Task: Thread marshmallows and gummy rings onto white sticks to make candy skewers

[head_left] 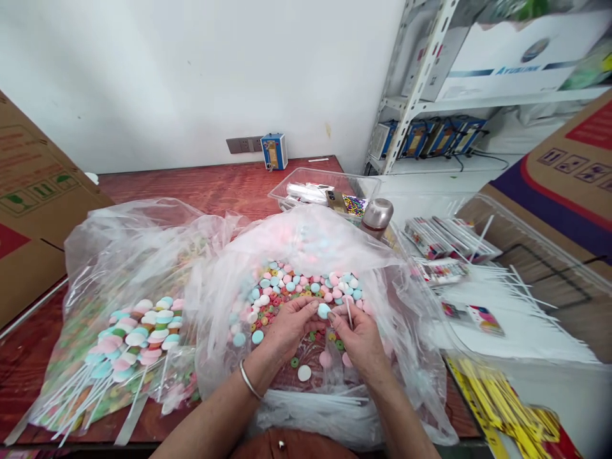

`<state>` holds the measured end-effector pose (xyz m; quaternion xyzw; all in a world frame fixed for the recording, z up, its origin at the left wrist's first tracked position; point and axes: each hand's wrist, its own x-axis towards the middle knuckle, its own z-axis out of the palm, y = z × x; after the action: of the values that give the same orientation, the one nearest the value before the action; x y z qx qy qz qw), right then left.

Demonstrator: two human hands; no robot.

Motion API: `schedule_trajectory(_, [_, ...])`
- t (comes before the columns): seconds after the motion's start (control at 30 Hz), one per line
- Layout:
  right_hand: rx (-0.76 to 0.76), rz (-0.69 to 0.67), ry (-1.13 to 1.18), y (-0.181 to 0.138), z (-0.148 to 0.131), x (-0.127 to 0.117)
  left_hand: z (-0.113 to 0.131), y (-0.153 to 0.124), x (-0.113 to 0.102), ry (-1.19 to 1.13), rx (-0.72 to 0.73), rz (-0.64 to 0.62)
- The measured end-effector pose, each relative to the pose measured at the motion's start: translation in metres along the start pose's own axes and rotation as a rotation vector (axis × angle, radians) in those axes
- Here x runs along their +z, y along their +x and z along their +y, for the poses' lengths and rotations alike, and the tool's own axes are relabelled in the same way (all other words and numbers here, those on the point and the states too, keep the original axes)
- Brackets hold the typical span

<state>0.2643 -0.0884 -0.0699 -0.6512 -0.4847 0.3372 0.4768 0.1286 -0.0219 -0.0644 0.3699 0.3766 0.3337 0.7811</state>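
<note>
Both my hands are inside a large clear plastic bag (406,299) of loose pink, blue and white candy discs (306,284) and small coloured rings. My left hand (289,325), with a silver bangle at the wrist, pinches a pale blue disc (324,310) at its fingertips. My right hand (358,335) touches that same disc and grips a thin white stick (349,312), which points up. A second clear bag (119,255) on the left holds finished candy lollipops (138,335) on white sticks.
A clear tray (325,185) with packets and a small metal bottle (377,217) stand behind the bag. White sticks (488,287) and small packets lie in a clear tub at right. Cardboard boxes (33,210) flank both sides. A metal shelf (430,76) stands at the back right.
</note>
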Motion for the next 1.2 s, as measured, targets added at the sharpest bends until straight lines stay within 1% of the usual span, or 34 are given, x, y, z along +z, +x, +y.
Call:
schedule_trajectory(0.13, [0.031,0.012,0.055,0.001,0.002,0.001,-0.001,-0.006,0.003,0.020,0.025,-0.054])
schedule_trajectory(0.23, [0.041,0.005,0.041,0.000,0.000,-0.002,-0.003,-0.005,0.002,0.077,0.075,-0.046])
schedule_trajectory(0.3, [0.033,0.022,-0.028,-0.005,-0.005,-0.005,-0.004,-0.004,0.000,0.120,0.125,-0.004])
schedule_trajectory(0.37, [0.038,0.022,-0.205,-0.014,-0.010,-0.009,-0.004,-0.002,-0.002,0.145,0.155,0.062])
schedule_trajectory(0.4, [0.052,-0.009,-0.324,-0.019,-0.013,-0.010,-0.003,0.000,-0.003,0.150,0.159,0.098])
schedule_trajectory(0.47, [0.096,-0.126,-0.542,-0.030,-0.018,-0.012,-0.001,0.001,-0.004,0.151,0.158,0.152])
schedule_trajectory(0.53, [0.130,-0.248,-0.658,-0.038,-0.022,-0.011,0.002,0.002,-0.005,0.154,0.161,0.170])
schedule_trajectory(0.57, [0.132,-0.290,-0.676,-0.041,-0.024,-0.011,0.003,0.001,-0.005,0.158,0.162,0.173])
schedule_trajectory(0.63, [0.117,-0.338,-0.644,-0.045,-0.028,-0.009,0.004,0.000,-0.003,0.164,0.158,0.179])
schedule_trajectory(0.7, [0.103,-0.349,-0.584,-0.045,-0.031,-0.008,0.004,-0.001,-0.003,0.169,0.156,0.172])
schedule_trajectory(0.93, [0.116,-0.338,-0.469,-0.043,-0.031,-0.010,-0.004,0.000,-0.008,0.241,0.191,0.097])
schedule_trajectory(1.07, [0.118,-0.333,-0.417,-0.042,-0.029,-0.009,-0.007,0.001,-0.011,0.333,0.220,0.089])
schedule_trajectory(1.2, [0.104,-0.291,-0.349,-0.041,-0.026,-0.005,-0.010,0.000,-0.009,0.423,0.269,0.095])
